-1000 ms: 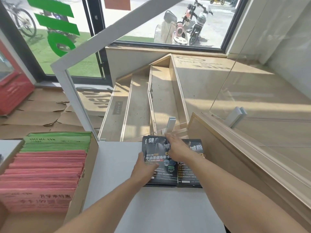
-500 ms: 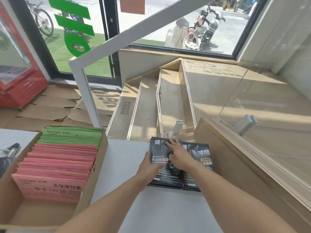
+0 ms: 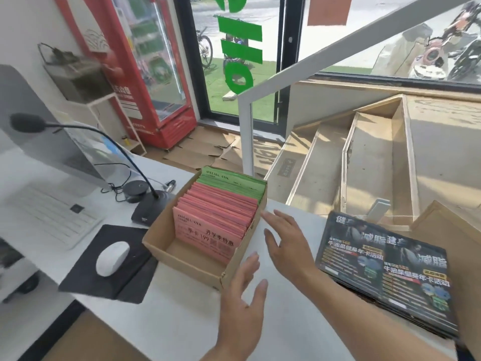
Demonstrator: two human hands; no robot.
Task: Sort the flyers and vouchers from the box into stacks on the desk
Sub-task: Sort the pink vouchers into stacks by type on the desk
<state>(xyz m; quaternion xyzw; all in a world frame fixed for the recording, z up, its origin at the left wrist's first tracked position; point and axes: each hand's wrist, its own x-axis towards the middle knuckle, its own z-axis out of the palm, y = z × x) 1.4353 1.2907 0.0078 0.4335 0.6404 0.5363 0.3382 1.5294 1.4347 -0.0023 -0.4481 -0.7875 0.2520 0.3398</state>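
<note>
Both hands, left and right, hover empty and spread beside the box; its thin, floppy pink vouchers likely lift best pinched as a bundle by the top edges.

Bright window daylight, motion blur, fisheye edges

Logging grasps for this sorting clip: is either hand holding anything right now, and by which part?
Nothing is held. The left hand and right hand are both open over the desk, beside the box.
</note>
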